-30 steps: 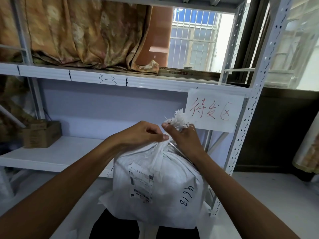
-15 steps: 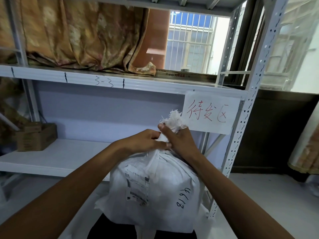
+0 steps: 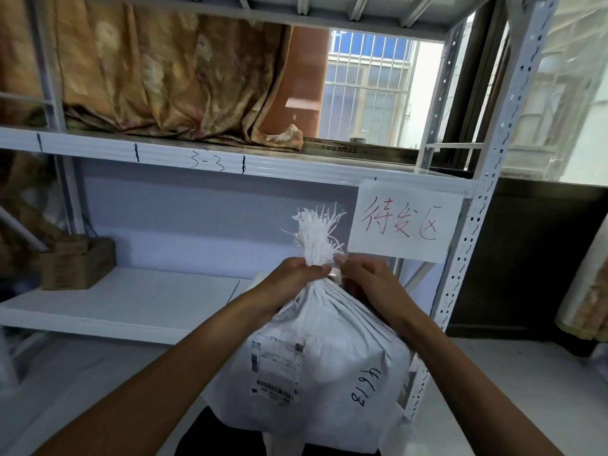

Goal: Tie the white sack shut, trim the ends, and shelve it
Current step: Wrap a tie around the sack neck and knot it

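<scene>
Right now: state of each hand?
Left hand: closed, gripping the gathered neck of the sack.
Right hand: closed, pinching the same neck from the other side; can't tell whether it holds a tie.

The left hand [image 3: 292, 278] and right hand [image 3: 365, 278] are wrapping round the gathered neck of the white sack [image 3: 329, 357], hiding whatever is binding it except a pale sliver between the fingers. The picture's lower edge is cutting off the sack's base. Print on the shipping label [image 3: 276, 366] is coming out too small to read, lettering on the cardboard box [image 3: 77, 263] is blurring, and the right edge is slicing through a pale roll [image 3: 585, 307]
</scene>
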